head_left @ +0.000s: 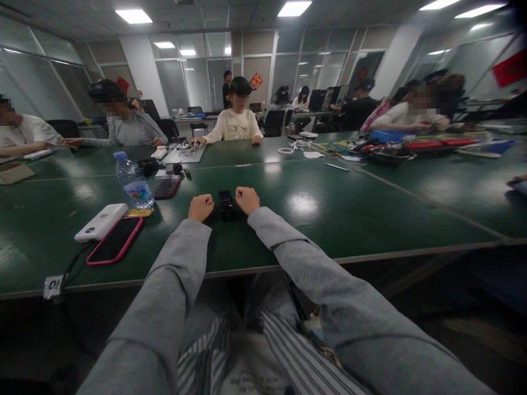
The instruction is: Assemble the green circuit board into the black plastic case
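Note:
My left hand (pixel 201 208) rests on the green table as a closed fist, with nothing showing in its fingers. Opposite it, my right hand (pixel 247 200) is also curled into a fist, and I see nothing held there. Between the two fists stands a small black device (pixel 226 204) with a dark, glossy top. A narrow gap separates it from each hand, so neither appears to touch it. Its exact kind is too small and dark to tell.
Left of my hands are a water bottle (pixel 133 182), a pink-edged phone (pixel 116 240) and a white power bank (pixel 102 222) with a cable. Tangled cables and tools (pixel 387 147) lie at the far right. Several people sit around the green table (pixel 333 218).

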`<action>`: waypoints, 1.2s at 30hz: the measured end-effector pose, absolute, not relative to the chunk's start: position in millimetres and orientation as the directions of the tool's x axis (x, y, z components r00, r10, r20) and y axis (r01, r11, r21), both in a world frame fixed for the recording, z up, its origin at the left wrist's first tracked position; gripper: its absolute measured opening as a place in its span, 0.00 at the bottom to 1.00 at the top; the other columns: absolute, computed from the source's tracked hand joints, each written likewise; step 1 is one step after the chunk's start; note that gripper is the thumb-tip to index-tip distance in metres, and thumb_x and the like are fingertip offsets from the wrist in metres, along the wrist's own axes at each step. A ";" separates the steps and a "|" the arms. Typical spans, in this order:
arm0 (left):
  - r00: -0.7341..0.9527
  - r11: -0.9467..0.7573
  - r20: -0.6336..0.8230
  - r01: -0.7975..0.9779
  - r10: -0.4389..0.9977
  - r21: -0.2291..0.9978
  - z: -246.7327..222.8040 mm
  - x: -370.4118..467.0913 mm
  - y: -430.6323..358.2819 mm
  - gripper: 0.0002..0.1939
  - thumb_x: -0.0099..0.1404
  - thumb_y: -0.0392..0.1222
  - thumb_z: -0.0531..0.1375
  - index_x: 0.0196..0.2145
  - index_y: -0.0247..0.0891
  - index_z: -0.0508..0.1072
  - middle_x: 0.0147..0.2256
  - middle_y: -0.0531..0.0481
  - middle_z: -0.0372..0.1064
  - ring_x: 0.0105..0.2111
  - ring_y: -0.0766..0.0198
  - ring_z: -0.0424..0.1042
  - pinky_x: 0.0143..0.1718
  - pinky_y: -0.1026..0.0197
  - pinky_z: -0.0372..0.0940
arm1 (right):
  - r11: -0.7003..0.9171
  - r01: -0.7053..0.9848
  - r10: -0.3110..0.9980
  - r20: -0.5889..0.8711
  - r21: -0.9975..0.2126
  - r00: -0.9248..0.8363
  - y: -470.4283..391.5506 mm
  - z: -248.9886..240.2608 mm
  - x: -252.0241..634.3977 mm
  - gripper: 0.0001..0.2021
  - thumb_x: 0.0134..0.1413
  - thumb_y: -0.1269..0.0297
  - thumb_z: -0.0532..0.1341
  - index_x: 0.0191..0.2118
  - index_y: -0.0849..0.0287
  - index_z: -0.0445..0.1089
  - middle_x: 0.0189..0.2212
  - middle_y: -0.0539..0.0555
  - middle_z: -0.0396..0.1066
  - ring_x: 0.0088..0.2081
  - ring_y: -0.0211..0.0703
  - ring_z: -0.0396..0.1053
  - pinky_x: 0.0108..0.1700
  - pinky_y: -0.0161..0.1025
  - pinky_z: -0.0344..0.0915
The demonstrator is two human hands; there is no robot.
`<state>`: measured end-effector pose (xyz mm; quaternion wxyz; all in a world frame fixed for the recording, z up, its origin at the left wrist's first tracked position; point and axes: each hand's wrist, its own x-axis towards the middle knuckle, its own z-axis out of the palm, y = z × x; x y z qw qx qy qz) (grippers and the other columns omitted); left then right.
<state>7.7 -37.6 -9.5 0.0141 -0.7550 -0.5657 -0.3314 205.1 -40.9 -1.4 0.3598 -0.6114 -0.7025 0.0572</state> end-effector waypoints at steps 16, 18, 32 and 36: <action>0.098 -0.265 0.391 0.877 0.915 0.400 -13.8 19.0 -34.3 0.11 0.53 0.37 0.52 0.16 0.38 0.55 0.19 0.54 0.50 0.22 0.67 0.49 0.27 0.60 0.42 | 0.264 0.708 0.930 0.367 -0.654 -0.007 -25.1 -16.6 203.6 0.05 0.38 0.74 0.53 0.19 0.60 0.61 0.18 0.46 0.56 0.24 0.33 0.56 0.29 0.30 0.51; 0.096 -0.271 0.396 0.870 0.913 0.412 -15.3 17.5 -31.9 0.11 0.51 0.35 0.53 0.15 0.38 0.54 0.19 0.54 0.48 0.22 0.67 0.48 0.27 0.60 0.41 | 0.271 0.696 0.929 0.371 -0.665 -0.008 -23.2 -18.3 203.1 0.05 0.37 0.74 0.52 0.18 0.60 0.60 0.17 0.46 0.55 0.24 0.33 0.56 0.29 0.30 0.51; 0.037 -0.344 0.449 0.700 0.893 0.626 -19.9 31.1 -25.1 0.11 0.45 0.29 0.50 0.15 0.37 0.48 0.17 0.56 0.42 0.22 0.69 0.45 0.26 0.60 0.39 | 0.257 0.648 0.938 0.346 -0.717 0.010 -25.2 -19.1 206.2 0.04 0.33 0.74 0.51 0.17 0.59 0.59 0.16 0.46 0.54 0.24 0.34 0.55 0.28 0.31 0.50; 0.018 -0.337 0.436 0.663 0.900 0.668 -21.1 29.3 -24.8 0.12 0.45 0.30 0.51 0.16 0.38 0.47 0.17 0.57 0.42 0.22 0.69 0.45 0.25 0.61 0.40 | 0.259 0.633 0.941 0.338 -0.730 0.004 -24.2 -20.0 206.1 0.04 0.33 0.74 0.51 0.17 0.59 0.59 0.16 0.46 0.54 0.24 0.34 0.55 0.28 0.31 0.49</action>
